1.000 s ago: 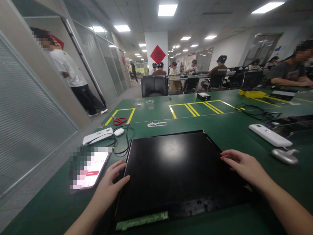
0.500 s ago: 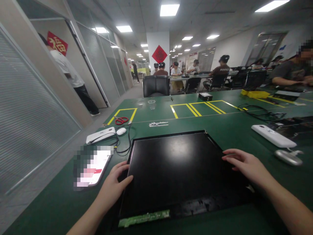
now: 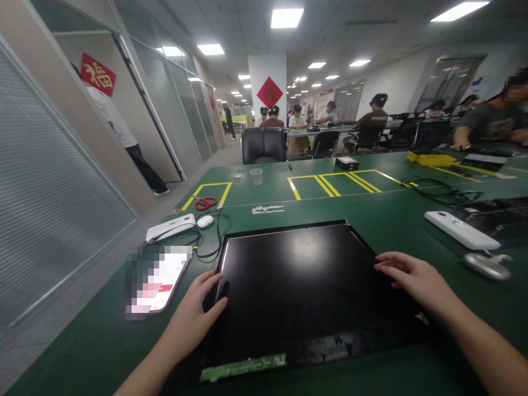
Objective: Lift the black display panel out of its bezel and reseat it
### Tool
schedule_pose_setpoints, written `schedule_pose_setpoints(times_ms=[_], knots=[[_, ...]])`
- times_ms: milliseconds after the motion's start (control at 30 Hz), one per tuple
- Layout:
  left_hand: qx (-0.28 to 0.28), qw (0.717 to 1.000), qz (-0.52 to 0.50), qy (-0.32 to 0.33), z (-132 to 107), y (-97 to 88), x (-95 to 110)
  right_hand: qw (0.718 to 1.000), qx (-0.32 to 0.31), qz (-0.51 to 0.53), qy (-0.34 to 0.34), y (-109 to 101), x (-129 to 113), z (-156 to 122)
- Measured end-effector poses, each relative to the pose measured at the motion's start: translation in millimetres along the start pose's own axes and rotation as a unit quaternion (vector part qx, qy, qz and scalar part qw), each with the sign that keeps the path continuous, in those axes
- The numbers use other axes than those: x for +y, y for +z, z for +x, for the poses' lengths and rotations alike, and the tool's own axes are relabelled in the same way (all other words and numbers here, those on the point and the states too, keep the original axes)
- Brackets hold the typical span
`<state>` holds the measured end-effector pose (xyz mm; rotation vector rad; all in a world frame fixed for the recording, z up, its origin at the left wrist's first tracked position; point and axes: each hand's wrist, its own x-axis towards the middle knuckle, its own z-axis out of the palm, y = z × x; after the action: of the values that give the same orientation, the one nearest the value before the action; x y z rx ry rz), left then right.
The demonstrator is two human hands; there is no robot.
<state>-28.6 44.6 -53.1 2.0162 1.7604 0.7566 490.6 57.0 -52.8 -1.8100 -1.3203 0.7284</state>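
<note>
A flat black display panel [image 3: 289,291] lies face up on the green table, its glossy surface reflecting a ceiling light. Along its near left edge runs a green circuit strip [image 3: 243,367]. My left hand [image 3: 202,302] is at the panel's left edge, fingers on the rim and thumb over the face. On the opposite side, my right hand [image 3: 406,269] has its fingers and thumb bent close together at the right edge. Both hands hold the panel by its sides; the undersides of the fingers are hidden.
Left of the panel are a lit phone [image 3: 165,280], a white power bank [image 3: 171,226] with a cable, a white case [image 3: 205,221] and red scissors [image 3: 205,203]. A plastic cup [image 3: 256,176] stands farther back. On the right lies another white power bank [image 3: 462,230].
My left hand has shifted slightly right and inward over the panel's edge. A bright line now shows along the upper left edge. My right hand stays almost still.
</note>
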Motion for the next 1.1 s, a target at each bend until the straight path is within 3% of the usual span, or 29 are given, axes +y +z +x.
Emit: schedule_pose_setpoints(times_ms=[167,300,367,800,1100], knots=[[-0.013,0.993,0.047,0.11,-12.3,0.4,2.8,0.997,0.025,-0.067,-0.034,0.9,11.2,3.5],[-0.141,0.969,0.023,0.201,-22.1,-5.9,11.7,0.997,0.03,-0.062,-0.033,1.0,11.1,2.8],[-0.175,0.96,0.021,0.218,-23.5,-9.9,16.6,0.998,0.027,-0.057,-0.03,0.9,9.6,2.1],[-0.254,0.943,0.036,0.213,-21.5,-29.3,23.8,0.992,0.02,-0.116,-0.042,-1.2,6.3,1.5],[-0.242,0.948,0.042,0.204,-24.4,-32.8,44.2,0.988,0.027,-0.144,-0.052,-0.6,4.4,0.2]])
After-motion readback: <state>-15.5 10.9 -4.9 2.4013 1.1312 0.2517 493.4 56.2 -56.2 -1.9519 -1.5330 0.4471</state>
